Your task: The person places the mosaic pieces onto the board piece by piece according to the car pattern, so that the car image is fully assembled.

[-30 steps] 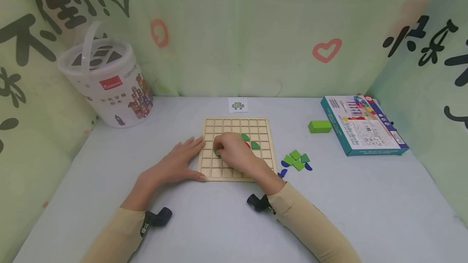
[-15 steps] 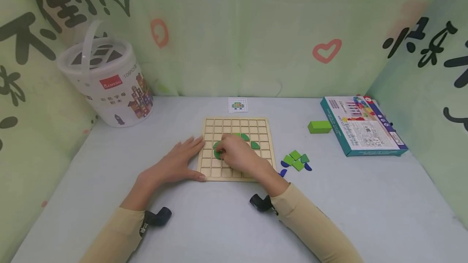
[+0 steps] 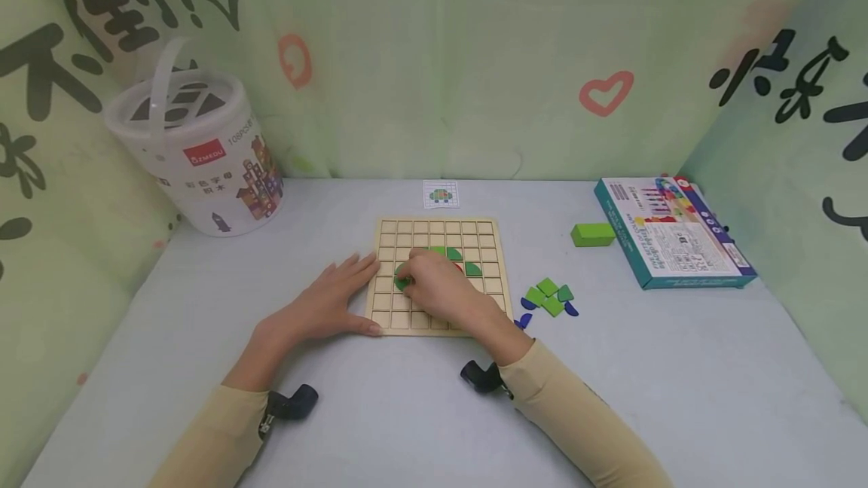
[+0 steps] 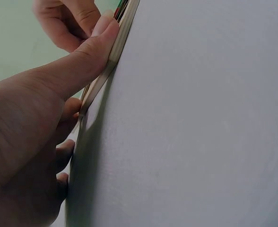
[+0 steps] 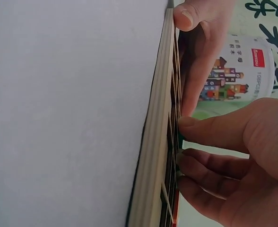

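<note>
Right hand: Over the last second, the right hand (image 3: 437, 281) was moved only slightly, a little to the right and back to the left. Its thumb and fingers were bent to a narrow gap.
Green piece: A green piece (image 5: 180, 139) appeared to be held between thumb and fingertips, low at the board; its exact cell was hidden by the hand.
Board's left side: Green pieces (image 3: 400, 271) were seen at the fingertips. The upper one had been hidden a second earlier, so fine seating of a piece was judged to be under way, not a fresh pick-up.
Red piece: A red piece (image 3: 459, 267), covered half a second earlier, was partly bared again.
Left hand: The left hand (image 3: 335, 298) was kept unmoved, fingers straight and thumb spread wide, against the left edge and near corner of the grid board (image 3: 438, 227), by which it was judged to be steadied.
Loose pieces: The light green tiles (image 3: 553, 307) and blue pieces (image 3: 572, 309) were left unmoved at the right, so the pattern was judged unfinished.
</note>
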Demonstrator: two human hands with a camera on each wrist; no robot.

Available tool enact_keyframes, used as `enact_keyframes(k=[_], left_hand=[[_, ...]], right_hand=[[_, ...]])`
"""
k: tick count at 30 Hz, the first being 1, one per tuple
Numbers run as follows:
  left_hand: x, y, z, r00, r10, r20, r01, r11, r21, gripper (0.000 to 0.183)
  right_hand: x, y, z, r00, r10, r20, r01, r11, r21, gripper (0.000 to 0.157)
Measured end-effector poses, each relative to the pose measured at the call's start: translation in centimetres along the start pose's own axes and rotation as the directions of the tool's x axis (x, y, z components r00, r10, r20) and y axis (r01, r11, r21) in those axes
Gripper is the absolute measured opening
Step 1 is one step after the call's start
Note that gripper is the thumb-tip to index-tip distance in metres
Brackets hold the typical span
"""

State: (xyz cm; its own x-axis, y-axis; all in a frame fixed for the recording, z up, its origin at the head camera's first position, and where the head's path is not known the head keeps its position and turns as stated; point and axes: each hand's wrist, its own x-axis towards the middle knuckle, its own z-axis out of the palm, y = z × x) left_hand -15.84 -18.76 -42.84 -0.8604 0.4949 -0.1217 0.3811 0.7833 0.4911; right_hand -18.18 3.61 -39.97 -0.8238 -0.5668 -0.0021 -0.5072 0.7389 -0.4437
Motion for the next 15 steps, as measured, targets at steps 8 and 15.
enact_keyframes(k=[8, 15], left_hand=[[0.0, 0.12, 0.04, 1.0, -0.007, 0.007, 0.007, 1.0, -0.005, 0.113], [-0.03, 0.17, -0.05, 1.0, -0.01, 0.008, 0.01, 1.0, -0.001, 0.113]], right_hand=[[0.07, 0.26, 0.09, 1.0, 0.02, -0.004, -0.02, 1.0, 0.02, 0.024], [-0.08, 0.28, -0.15, 1.0, -0.014, 0.019, 0.015, 1.0, -0.013, 0.03]])
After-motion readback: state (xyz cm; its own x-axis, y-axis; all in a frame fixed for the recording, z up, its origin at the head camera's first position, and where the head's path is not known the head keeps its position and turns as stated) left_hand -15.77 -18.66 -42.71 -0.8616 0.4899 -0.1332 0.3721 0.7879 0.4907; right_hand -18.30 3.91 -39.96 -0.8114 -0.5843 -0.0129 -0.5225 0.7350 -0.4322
